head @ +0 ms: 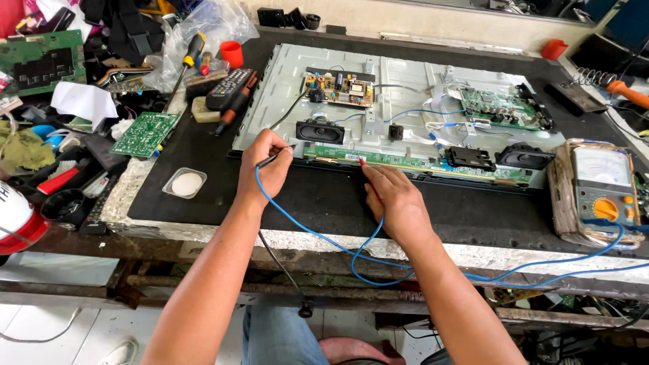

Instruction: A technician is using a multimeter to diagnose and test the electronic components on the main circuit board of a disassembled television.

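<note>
On the black mat covering the stone tabletop [203, 233], an opened flat-screen TV with a bare grey metal back panel [385, 94] lies face down. Both probe tips are tiny and half buried under fingers, so the exact contact spots are hard to make out. The left hand [265, 165] is clenched on a thin black test probe [274, 159] at the left end of the long narrow green circuit strip [405, 161] along the panel's lower edge. The right hand [395, 199] pinches a red-tipped test probe [363, 162], tip right on that strip, just ahead of the grip. Blue leads [304, 230] loop off the tabletop edge toward a yellow analogue multimeter in a worn case [598, 192], partly cut off at the right.
</note>
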